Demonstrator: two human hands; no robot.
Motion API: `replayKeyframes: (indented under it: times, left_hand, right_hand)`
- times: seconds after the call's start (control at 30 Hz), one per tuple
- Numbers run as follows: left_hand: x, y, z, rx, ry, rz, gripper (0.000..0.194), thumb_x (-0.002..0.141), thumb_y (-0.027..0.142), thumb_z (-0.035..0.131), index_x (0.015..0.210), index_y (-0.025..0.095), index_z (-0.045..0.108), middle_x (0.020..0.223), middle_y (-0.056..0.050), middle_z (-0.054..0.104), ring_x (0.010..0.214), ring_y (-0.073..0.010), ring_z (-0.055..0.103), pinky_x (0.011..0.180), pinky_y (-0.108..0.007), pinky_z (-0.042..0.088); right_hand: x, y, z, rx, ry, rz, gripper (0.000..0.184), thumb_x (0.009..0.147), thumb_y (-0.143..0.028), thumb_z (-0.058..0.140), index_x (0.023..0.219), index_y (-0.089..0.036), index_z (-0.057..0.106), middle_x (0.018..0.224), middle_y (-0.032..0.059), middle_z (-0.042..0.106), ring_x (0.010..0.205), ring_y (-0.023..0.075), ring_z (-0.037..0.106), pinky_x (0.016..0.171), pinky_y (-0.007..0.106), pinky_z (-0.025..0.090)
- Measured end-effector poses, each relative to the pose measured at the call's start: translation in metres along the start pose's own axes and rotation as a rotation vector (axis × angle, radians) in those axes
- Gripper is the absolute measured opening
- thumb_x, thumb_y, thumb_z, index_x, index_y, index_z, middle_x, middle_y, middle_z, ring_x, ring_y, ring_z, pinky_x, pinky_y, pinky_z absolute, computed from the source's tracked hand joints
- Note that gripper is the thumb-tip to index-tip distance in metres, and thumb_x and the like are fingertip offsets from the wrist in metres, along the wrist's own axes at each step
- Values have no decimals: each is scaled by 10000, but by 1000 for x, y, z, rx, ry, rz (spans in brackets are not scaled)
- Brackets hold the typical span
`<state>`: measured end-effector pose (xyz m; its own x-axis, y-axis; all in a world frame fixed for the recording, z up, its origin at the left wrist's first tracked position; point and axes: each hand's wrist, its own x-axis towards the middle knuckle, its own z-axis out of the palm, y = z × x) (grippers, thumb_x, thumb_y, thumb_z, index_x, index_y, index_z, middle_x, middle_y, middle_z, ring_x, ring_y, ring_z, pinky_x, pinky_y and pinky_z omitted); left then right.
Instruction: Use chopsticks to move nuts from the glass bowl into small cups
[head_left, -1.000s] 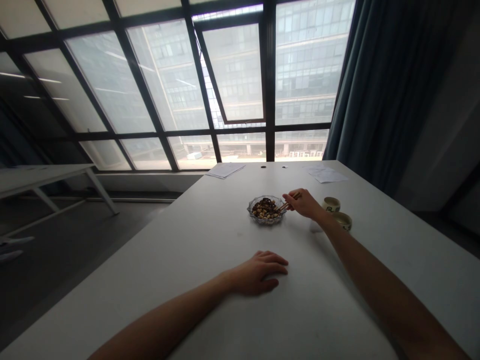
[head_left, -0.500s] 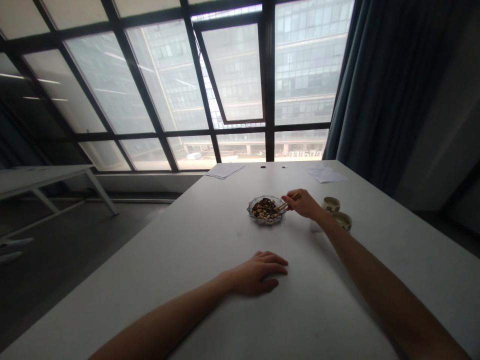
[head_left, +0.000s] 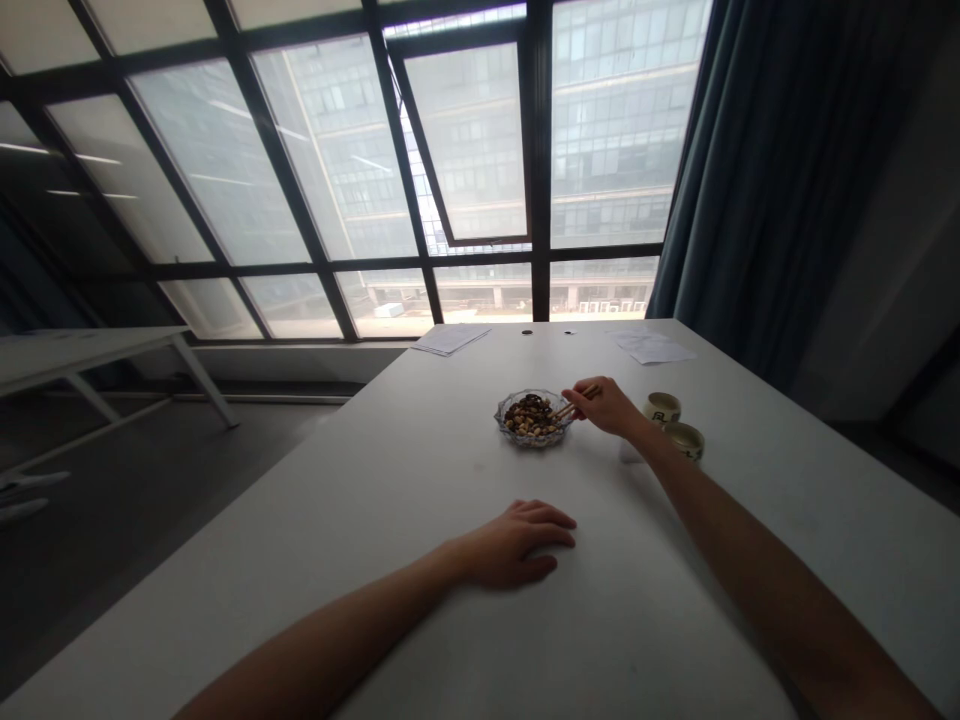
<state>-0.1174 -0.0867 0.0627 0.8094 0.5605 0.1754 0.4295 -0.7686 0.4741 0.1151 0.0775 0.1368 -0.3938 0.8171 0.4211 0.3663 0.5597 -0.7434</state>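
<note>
My right hand [head_left: 602, 406] is closed around a pair of chopsticks [head_left: 566, 408]. Their tips reach into a clear glass dish [head_left: 501, 432] with a scalloped rim. Inside the dish lies a mix of dark and pale nut-like pieces [head_left: 531, 415]; whether the tips pinch one of them is too small to tell. Nearer to me, my left hand [head_left: 523, 546] rests palm down on the white table [head_left: 405, 480], fingers spread and holding nothing. Two pale cups with dark characters, one cup [head_left: 663, 408] behind the other cup [head_left: 683, 441], stand beside my right wrist, partly covered by the forearm.
Papers [head_left: 452, 339] lie at the table's far left corner and more sheets [head_left: 654, 346] at the far right. Beyond the table are tall windows [head_left: 480, 150], one pane tilted open. A blue curtain [head_left: 757, 200] hangs at right; another table [head_left: 90, 355] stands at left.
Almost nothing differs. My right hand stays at the dish with the chopsticks, and the left hand lies in the same place.
</note>
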Motion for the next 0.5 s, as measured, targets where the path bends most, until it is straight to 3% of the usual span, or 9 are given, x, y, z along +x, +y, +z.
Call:
replayKeyframes:
  times: [0.5]
  left_hand:
    - [0, -2, 1, 6, -2, -6, 381, 961, 282, 616, 1342, 289, 615, 1452, -69, 593, 1337, -280, 534, 1167, -442, 338]
  right_hand:
    - [2, 3, 1, -52, 73, 7, 490, 946, -532, 601, 630, -166, 686, 613, 100, 737, 564, 228, 731, 516, 260, 525]
